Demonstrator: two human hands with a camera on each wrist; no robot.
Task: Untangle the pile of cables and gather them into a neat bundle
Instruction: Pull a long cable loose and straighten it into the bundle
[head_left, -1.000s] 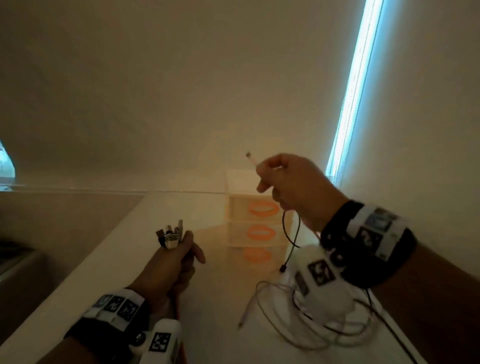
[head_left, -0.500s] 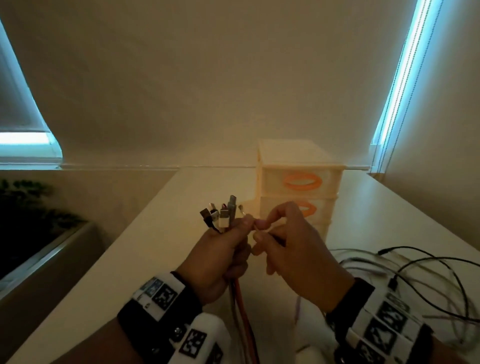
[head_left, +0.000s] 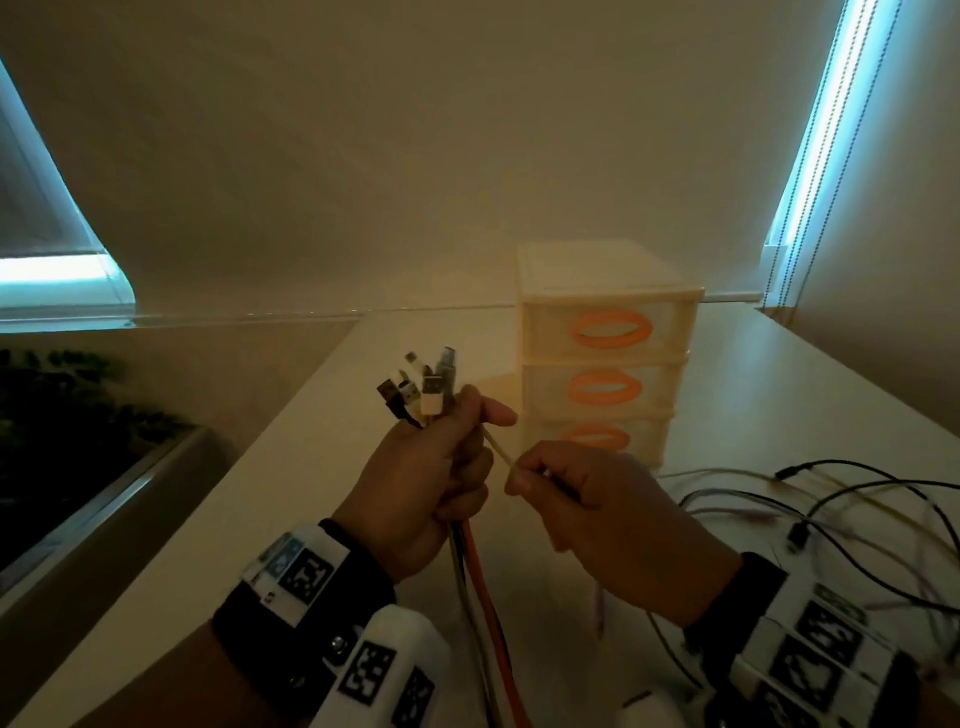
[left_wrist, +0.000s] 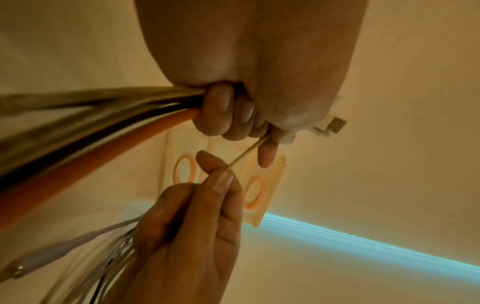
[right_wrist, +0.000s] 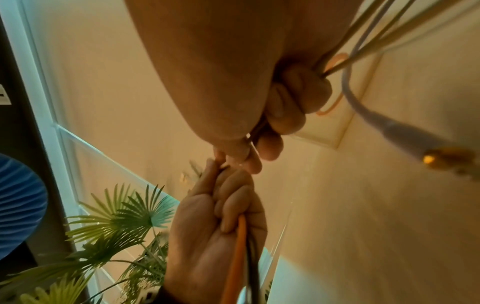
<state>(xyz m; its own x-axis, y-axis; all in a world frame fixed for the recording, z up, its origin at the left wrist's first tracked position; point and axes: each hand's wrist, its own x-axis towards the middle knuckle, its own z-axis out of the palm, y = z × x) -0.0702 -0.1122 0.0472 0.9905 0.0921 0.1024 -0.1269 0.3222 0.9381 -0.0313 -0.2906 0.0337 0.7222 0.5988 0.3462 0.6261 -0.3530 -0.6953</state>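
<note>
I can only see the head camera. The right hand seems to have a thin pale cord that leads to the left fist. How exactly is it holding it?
Observer: The left wrist camera shows the right hand pinching the thin cord between thumb tip and forefinger. The cord leads into the left hand, which grips the bundle of cables.
Operator: Is the right hand holding anything else?
Observer: Yes. The right wrist camera shows several thin cords running out from under its curled lower fingers.
Operator: Is anything dangling that I can't see?
Observer: A pale cable ending in a gold-tipped plug hangs close beside that hand.
</note>
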